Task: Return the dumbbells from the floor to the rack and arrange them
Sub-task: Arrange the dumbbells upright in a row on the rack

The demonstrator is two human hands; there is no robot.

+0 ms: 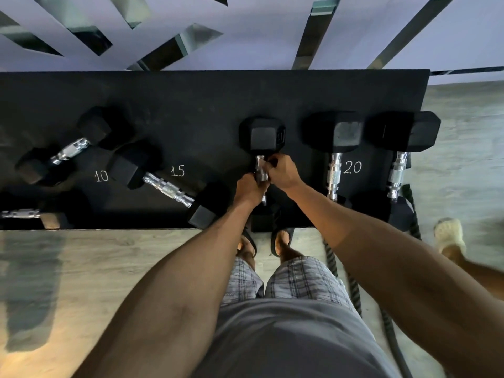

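Note:
A black hex dumbbell (263, 136) lies on the black rack board (191, 99), its chrome handle pointing toward me. My left hand (249, 188) and my right hand (282, 171) are both closed around that handle, the left nearer to me. Its near head is mostly hidden behind my wrists. To the left, another dumbbell (167, 186) lies slanted by the chalked "15". Further left a third dumbbell (68, 151) lies slanted above the "10". At the right, two large dumbbells (335, 170) (397, 173) lie straight on either side of the "20".
A chrome handle of one more dumbbell (20, 214) shows at the left edge. A thick black rope (351, 282) trails over the wooden floor at my right. Another person's foot (448, 234) stands at the far right. My sandalled feet touch the board's front edge.

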